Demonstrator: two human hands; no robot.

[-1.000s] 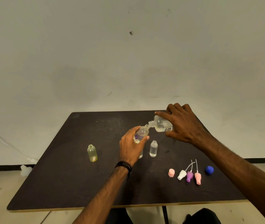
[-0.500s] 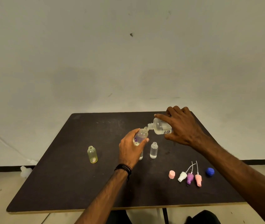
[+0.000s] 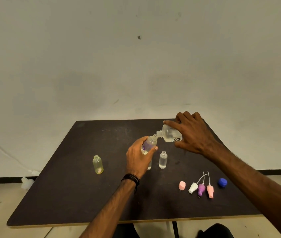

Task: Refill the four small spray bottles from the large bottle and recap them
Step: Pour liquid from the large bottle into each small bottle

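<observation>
Tipping the large bottle [image 3: 169, 134] gripped in the right hand [image 3: 192, 134], its neck risked slipping off the mouth of the purple-labelled spray bottle [image 3: 149, 145] clasped by the left hand [image 3: 138, 158], spilling onto the tabletop [image 3: 84, 194].

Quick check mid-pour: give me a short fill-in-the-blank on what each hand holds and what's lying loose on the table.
1. The right hand tips the ____ bottle.
2. The left hand holds a small bottle with a ____ label.
3. The uncapped yellowish bottle stands to the ____ of the left hand.
4. The loose round cap beside the spray heads is ____.

Missing: large; purple; left; blue
</observation>
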